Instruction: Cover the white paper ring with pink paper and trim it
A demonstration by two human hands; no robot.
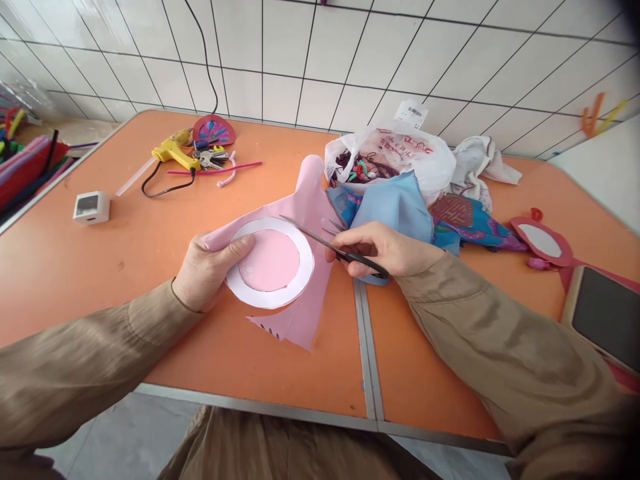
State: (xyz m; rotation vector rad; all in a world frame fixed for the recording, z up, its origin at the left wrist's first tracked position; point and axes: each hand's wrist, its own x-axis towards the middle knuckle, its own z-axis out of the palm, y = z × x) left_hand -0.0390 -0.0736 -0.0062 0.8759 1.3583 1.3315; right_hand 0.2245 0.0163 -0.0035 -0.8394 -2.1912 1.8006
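Observation:
My left hand (pixel 213 267) pinches a white paper ring (pixel 306 267) together with the pink sheet (pixel 315 300) behind it, thumb on top at the ring's left side. The sheet's lower part is partly cut along the ring's edge, and its upper end is rolled. My right hand (pixel 377 248) has its fingers in the handles of black-handled scissors (pixel 345 253). The blades are apart and point left, near the ring's upper right edge. Whether the lower blade lies under the sheet I cannot tell.
A yellow glue gun (pixel 176 151), keys (pixel 213 159) and a small white box (pixel 92 207) lie at the left. Behind my right hand are light blue cloth (pixel 397 203) and a white plastic bag (pixel 425 157). A dark-screened device (pixel 607 317) sits at the right edge.

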